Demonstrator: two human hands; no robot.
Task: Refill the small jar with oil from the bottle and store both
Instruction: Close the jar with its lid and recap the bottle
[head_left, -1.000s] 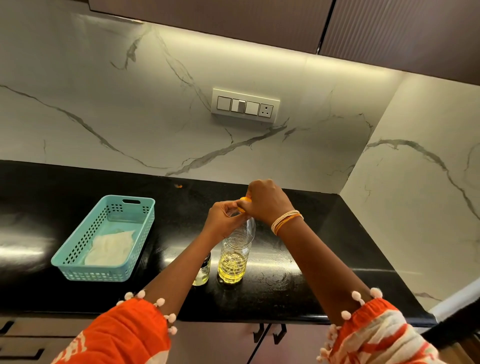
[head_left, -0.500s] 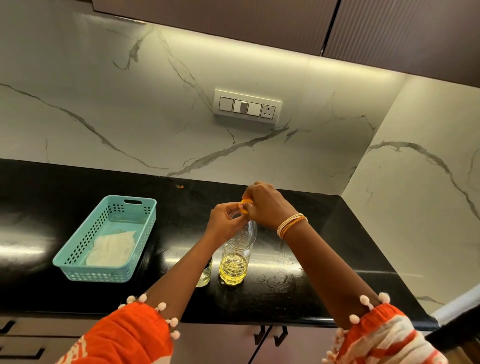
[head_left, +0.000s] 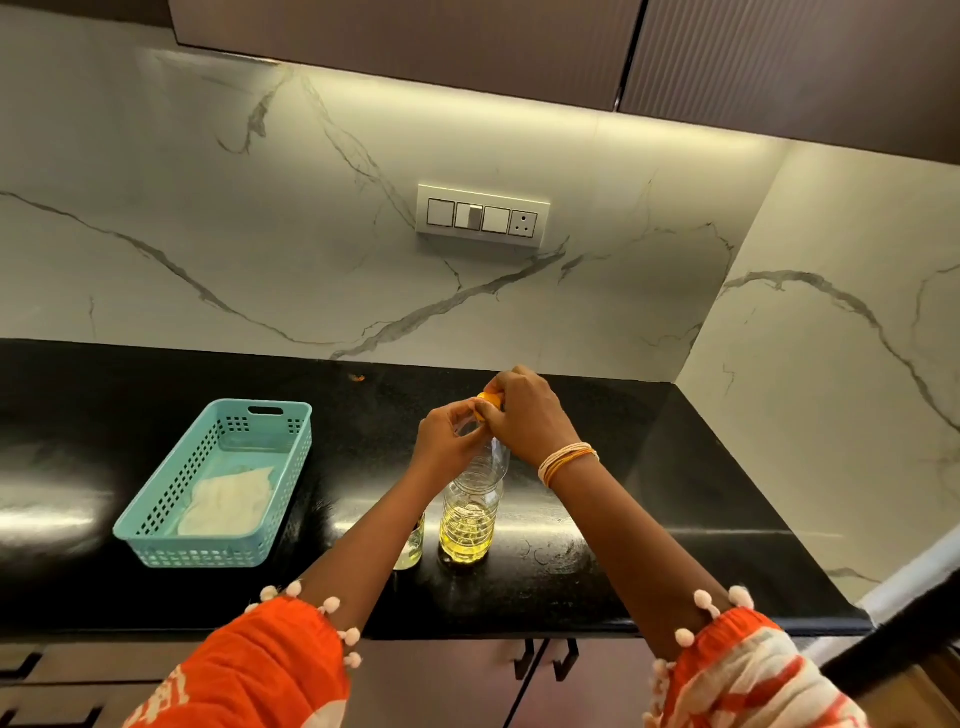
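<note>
The clear plastic oil bottle (head_left: 470, 514) stands upright on the black countertop (head_left: 649, 499), near its front edge and roughly at the middle of the view. Yellow oil fills only its lower part; the upper part is empty. An orange cap (head_left: 488, 401) sits at the bottle's top. The right hand (head_left: 524, 415) comes over the neck from the right, its fingers curled around the cap. The left hand (head_left: 449, 439) grips the bottle's neck just below the cap, fingers curled around it from the left. The two hands touch each other at the cap.

The small jar (head_left: 412, 543) stands on the countertop just to the left of the bottle, largely hidden behind the left forearm; its visible part is clear glass with pale liquid at the bottom. Whether it carries a lid cannot be told.

Well apart to the left lies a teal perforated plastic basket (head_left: 171, 545) with a white cloth (head_left: 226, 501) in its near half. A white switch panel (head_left: 482, 216) is fixed to the marble-patterned wall behind. Dark wall cabinets hang above, and base cabinet doors with black handles (head_left: 545, 657) sit below the counter edge. Bangles (head_left: 566, 460) circle the right wrist.
</note>
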